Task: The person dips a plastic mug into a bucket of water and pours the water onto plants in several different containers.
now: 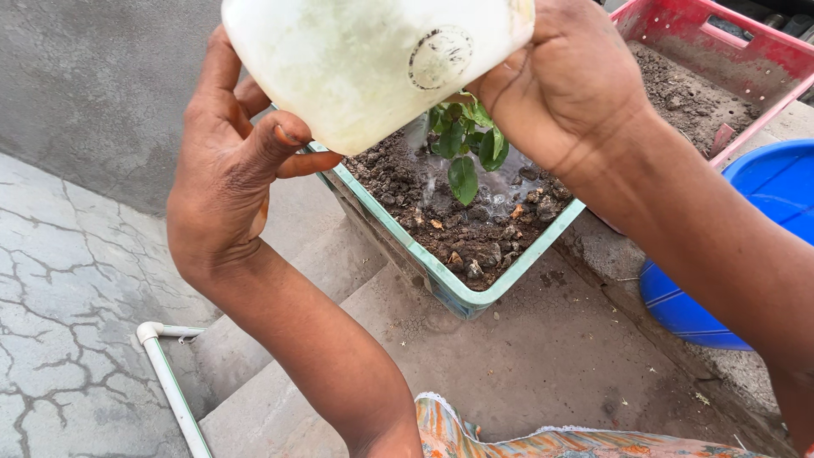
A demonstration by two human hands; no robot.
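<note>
- Head view: a whitish translucent plastic container (365,64) fills the top of the frame; its upper part is cut off by the edge, so its mouth and full shape cannot be made out.
- The left hand (229,170) presses against the container's lower left side, fingers spread and thumb on its wall; the right hand (564,80) wraps around its right side, the fingertips hidden behind it.
- The container is held in the air directly above a pale green rectangular plastic crate (462,288) filled with dark lumpy soil (475,237).
- A small green-leaved seedling (466,148) stands in the soil, its top hidden by the container; wet patches glisten around it.
- A red plastic crate of soil (704,76) and a blue round plastic basin (763,220) are cut off at the right.
- The crates sit on grey concrete steps (526,356); cracked pavement (59,280) and a white plastic pipe (174,390) lie at the left.
</note>
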